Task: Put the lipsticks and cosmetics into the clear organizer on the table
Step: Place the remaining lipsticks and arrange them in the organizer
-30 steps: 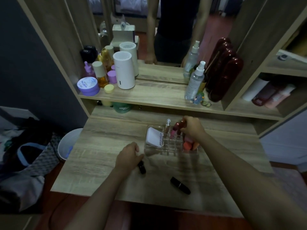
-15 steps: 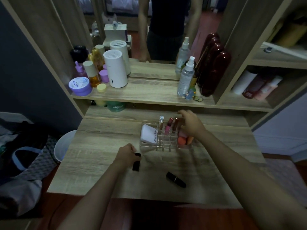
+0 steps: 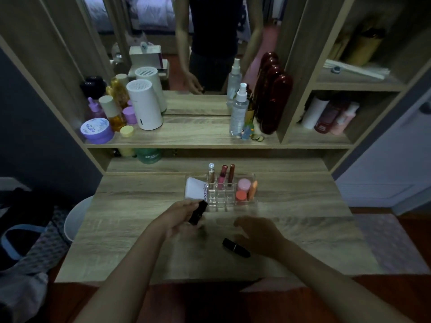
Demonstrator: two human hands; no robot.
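The clear organizer [image 3: 218, 201] stands mid-table. It holds a white compact [image 3: 195, 188] on its left, three upright tubes [image 3: 222, 174] at the back and pink and orange sponges [image 3: 243, 190] on its right. My left hand [image 3: 180, 216] grips a black lipstick [image 3: 197, 212], raised just in front of the organizer's left corner. A second black lipstick [image 3: 235, 244] lies on the wooden table [image 3: 130, 229]. My right hand [image 3: 261, 234] hovers over its right end with fingers spread, holding nothing.
A shelf behind carries a white cylinder [image 3: 144, 104], purple jars [image 3: 96, 130], amber bottles, a spray bottle [image 3: 239, 110] and dark red cases [image 3: 272, 101], with a mirror above. A white bin [image 3: 77, 215] and bags sit left of the table.
My right hand let go of a tube in the organizer and came back down over the lying lipstick. My left hand lifted its black lipstick off the table toward the organizer.
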